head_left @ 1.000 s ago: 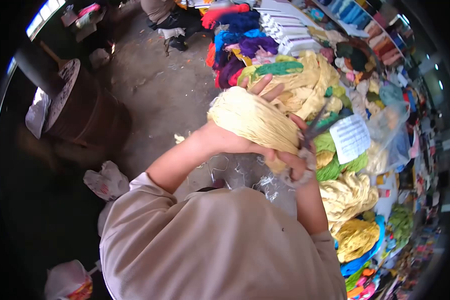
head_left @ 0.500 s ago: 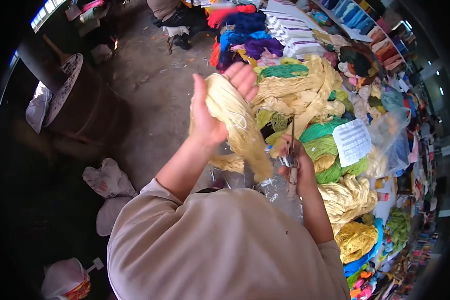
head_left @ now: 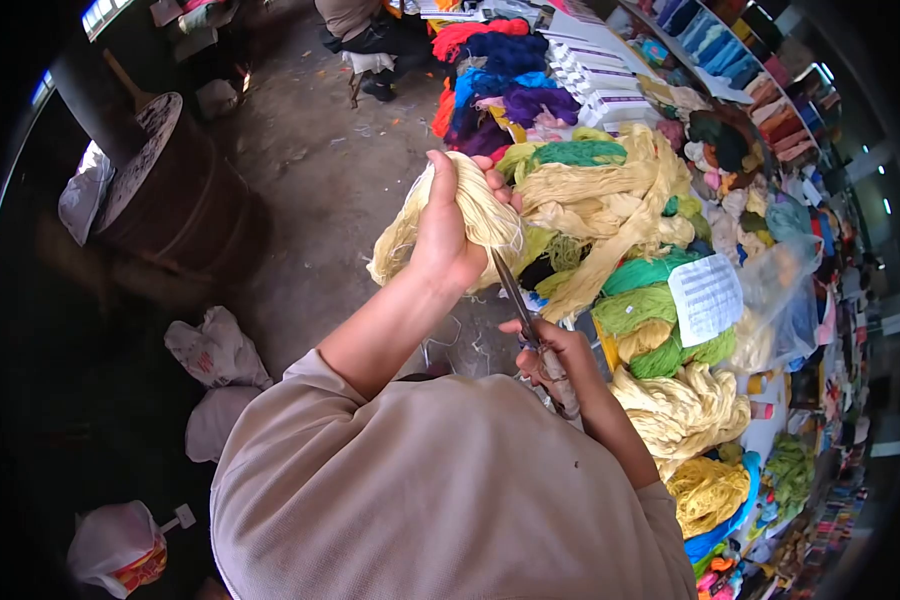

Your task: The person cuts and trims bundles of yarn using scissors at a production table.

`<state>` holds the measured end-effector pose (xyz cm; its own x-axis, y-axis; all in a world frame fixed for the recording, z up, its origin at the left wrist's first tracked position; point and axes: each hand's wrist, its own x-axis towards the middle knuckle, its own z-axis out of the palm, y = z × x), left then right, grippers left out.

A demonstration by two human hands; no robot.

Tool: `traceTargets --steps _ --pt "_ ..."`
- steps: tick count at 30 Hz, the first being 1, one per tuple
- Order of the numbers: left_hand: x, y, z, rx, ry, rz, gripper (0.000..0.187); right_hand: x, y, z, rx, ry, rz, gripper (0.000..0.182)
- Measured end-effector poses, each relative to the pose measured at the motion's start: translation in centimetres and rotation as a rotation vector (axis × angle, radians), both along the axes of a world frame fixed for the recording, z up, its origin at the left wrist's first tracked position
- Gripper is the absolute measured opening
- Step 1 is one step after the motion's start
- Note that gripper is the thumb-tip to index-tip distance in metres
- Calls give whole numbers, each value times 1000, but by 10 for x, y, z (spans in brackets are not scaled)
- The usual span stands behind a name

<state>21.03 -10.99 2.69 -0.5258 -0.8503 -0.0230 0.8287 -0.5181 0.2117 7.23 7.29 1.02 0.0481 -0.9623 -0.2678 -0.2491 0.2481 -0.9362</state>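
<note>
A skein of cream yarn [head_left: 485, 222] is looped over my left hand [head_left: 442, 232], whose thumb and fingers are curled round it. Loose strands of the skein hang down to the left of my wrist. My right hand [head_left: 562, 352] grips a pair of scissors [head_left: 511, 285] with wrapped handles. Their dark blades slant up to the left, with the tip right at the lower right edge of the skein. Below the blades, thread scraps [head_left: 457, 345] show near my lap.
Cream yarn hanks [head_left: 595, 195], green skeins [head_left: 640, 308] and a printed sheet [head_left: 707, 297] cover the table at right. A rusty drum [head_left: 185, 205] stands at left, with white sacks [head_left: 215, 350] on the floor. A seated person [head_left: 355, 30] is at the far end.
My left fingers have closed round the skein, which is now bunched up rather than draped across the palm. The scissors have swung left and up, bringing their tip to the yarn.
</note>
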Motion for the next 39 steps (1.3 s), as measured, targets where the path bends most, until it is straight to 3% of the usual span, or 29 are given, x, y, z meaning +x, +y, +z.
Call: traceTargets --steps 6,15,17,30,33,39 --pt "-1 3 1 -11 -56 22 55 0 -1 -2 -4 48 11 35" --pt "-3 5 0 43 -37 13 54 -7 1 -1 114 -177 -75 33" --pt "-4 5 0 50 -27 4 54 -7 3 0 41 -12 -26 33" --pt "-9 8 -3 43 -43 -15 55 -11 1 0 78 -24 -44 35" --pt "-11 12 -5 49 -74 -23 55 -7 -2 1 -54 120 -13 33" --pt "-10 13 -8 56 -77 -30 55 -8 -7 5 73 53 -17 29"
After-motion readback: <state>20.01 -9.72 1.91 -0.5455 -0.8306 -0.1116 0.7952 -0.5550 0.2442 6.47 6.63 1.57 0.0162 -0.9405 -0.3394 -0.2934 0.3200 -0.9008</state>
